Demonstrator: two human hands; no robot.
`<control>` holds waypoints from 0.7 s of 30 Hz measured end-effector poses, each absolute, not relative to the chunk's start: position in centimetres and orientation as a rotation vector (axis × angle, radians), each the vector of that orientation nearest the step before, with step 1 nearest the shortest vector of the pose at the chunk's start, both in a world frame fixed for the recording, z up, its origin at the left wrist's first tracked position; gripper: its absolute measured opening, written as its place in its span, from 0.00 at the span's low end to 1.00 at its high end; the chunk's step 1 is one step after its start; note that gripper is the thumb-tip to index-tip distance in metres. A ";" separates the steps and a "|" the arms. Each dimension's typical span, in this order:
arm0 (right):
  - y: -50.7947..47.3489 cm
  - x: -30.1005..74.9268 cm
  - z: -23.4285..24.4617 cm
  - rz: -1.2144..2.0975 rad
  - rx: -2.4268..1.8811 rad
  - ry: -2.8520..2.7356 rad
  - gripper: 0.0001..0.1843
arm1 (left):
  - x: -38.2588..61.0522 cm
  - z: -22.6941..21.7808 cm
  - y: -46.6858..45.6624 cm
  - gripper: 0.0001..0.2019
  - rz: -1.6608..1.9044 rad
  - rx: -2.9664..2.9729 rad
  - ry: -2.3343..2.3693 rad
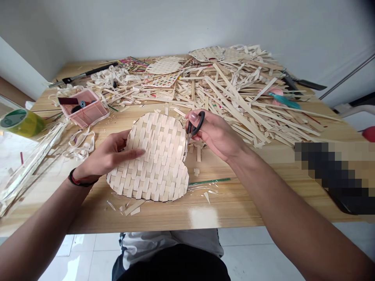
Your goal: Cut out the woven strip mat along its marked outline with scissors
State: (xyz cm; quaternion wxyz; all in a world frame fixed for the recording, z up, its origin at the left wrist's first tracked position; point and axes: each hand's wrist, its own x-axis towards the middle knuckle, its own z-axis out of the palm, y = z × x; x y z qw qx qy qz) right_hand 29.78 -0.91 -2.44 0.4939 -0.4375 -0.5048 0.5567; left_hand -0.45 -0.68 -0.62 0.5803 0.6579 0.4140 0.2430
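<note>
A pale woven heart-shaped panel [158,164] of flat strips is held tilted above the front of the table. My left hand [117,154] grips its left side, thumb on the near face and fingers behind. At the panel's right edge, my right hand [213,130] is closed round a pair of scissors [197,125] with black handles. The blades point down along the edge by the notch of the heart; their tips are mostly hidden. Small offcuts [134,207] and a thin green strip [209,181] lie on the wood nearby.
Loose wooden strips [234,101] heap across the back, with more woven panels [165,65] among them. To the left stand a pink basket [84,113] and a yellow-green tape roll [22,121]. A blurred dark object [336,179] sits at the right edge.
</note>
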 end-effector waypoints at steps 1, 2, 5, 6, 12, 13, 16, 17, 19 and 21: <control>-0.9 29.9 -2.5 1.346 -1.049 -1.229 0.34 | -0.4 -0.6 -0.7 0.14 0.571 1.538 0.967; -0.8 29.9 -2.5 1.344 -1.034 -1.233 0.32 | -0.4 -0.6 -0.7 0.13 0.573 1.538 0.966; -0.8 30.0 -2.4 1.346 -1.002 -1.254 0.28 | -0.3 -0.6 -0.7 0.13 0.584 1.527 0.959; -0.8 30.0 -2.4 1.344 -0.999 -1.259 0.27 | -0.3 -0.6 -0.7 0.13 0.585 1.522 0.958; -0.9 29.9 -2.4 1.302 -1.013 -1.271 0.24 | -0.3 -0.7 -0.7 0.13 0.595 1.516 0.957; -0.9 29.8 -2.4 1.295 -1.019 -1.276 0.24 | -0.4 -0.7 -0.7 0.13 0.604 1.513 0.958; -1.0 29.8 -2.5 1.275 -1.051 -1.283 0.24 | -0.5 -0.9 -0.7 0.14 0.620 1.495 0.967; -1.0 29.8 -2.6 1.268 -1.062 -1.284 0.24 | -0.5 -0.9 -0.7 0.14 0.617 1.492 0.970; -1.0 29.7 -2.7 1.254 -1.080 -1.283 0.23 | -0.5 -1.0 -0.7 0.14 0.610 1.489 0.973; -1.0 29.7 -2.7 1.246 -1.092 -1.279 0.22 | -0.5 -0.9 -0.7 0.13 0.607 1.484 0.968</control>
